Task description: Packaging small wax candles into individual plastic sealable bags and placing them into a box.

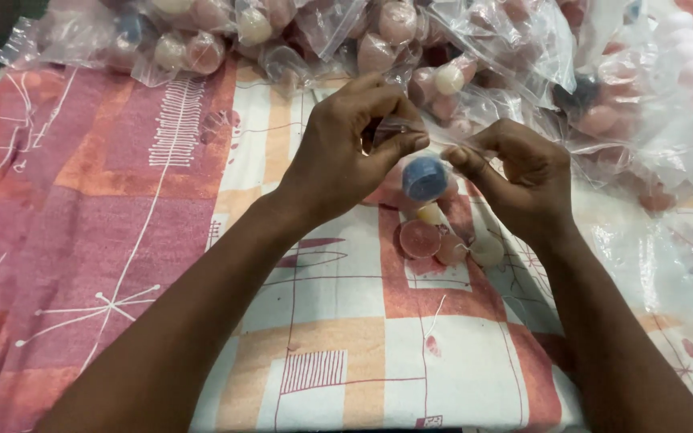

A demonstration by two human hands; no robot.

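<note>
Cloth [122, 240] patterned in pink and orange covers the surface, with a heap of filled bags [411, 40] along its far edge. Left hand [346, 156] and right hand [523, 180] each pinch the top of 1 small clear bag [411, 132] holding a blue candle [424, 178]. Below lie 4 loose candles [420, 238].

Clear filled bags [475, 48] along top

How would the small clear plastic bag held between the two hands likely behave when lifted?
The clear bag looks thin and crinkled, so probably floppy. The blue candle inside likely makes it sag. Its glossy film may slip between the left hand and right hand.
</note>
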